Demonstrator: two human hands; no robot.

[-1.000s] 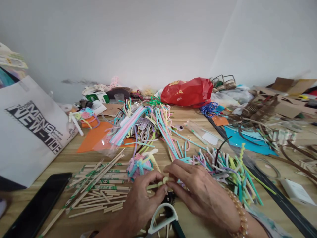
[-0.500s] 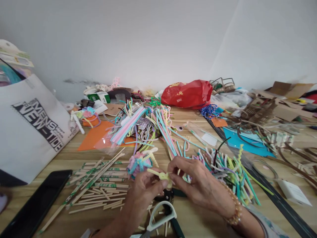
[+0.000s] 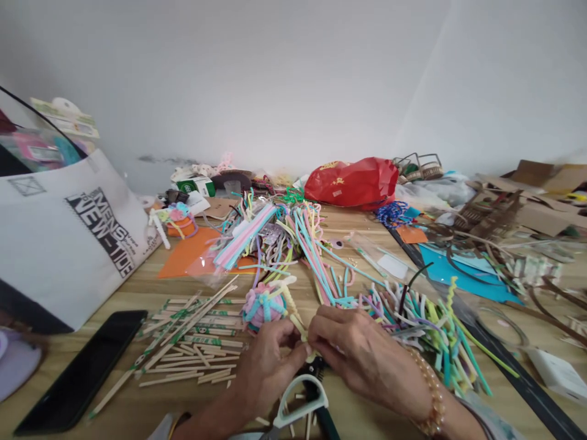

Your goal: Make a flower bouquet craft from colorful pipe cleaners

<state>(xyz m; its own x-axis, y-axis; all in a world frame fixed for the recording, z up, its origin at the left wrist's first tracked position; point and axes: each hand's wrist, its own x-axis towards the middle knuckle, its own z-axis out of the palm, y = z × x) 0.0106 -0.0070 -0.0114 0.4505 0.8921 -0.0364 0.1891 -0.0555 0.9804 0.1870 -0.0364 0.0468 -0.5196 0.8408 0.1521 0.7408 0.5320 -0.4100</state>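
My left hand (image 3: 268, 373) and my right hand (image 3: 362, 360) meet at the table's near middle, their fingertips pinching a pale yellow pipe cleaner (image 3: 298, 321). The fingers hide most of its lower end. Just left of my left hand sits a ball of pink, lilac and blue pipe cleaners (image 3: 263, 308). Under my hands lies a pair of scissors with a white handle (image 3: 305, 397). Cut, multicoloured pipe cleaner pieces (image 3: 422, 324) spread beyond my right hand, which wears a beaded bracelet (image 3: 428, 391).
A heap of pastel pipe cleaners (image 3: 275, 238) lies on orange paper (image 3: 183, 256) at centre. Printed wooden sticks (image 3: 192, 342) and a black phone (image 3: 80, 366) lie left, beside a white tote bag (image 3: 68, 226). A red plastic bag (image 3: 353, 183) stands behind; blue paper (image 3: 458, 275) and cardboard (image 3: 545, 208) lie right.
My hands have drawn closer, and more of the yellow piece's lower end is now hidden by my fingers. The whole scene has shifted slightly right and down in view.
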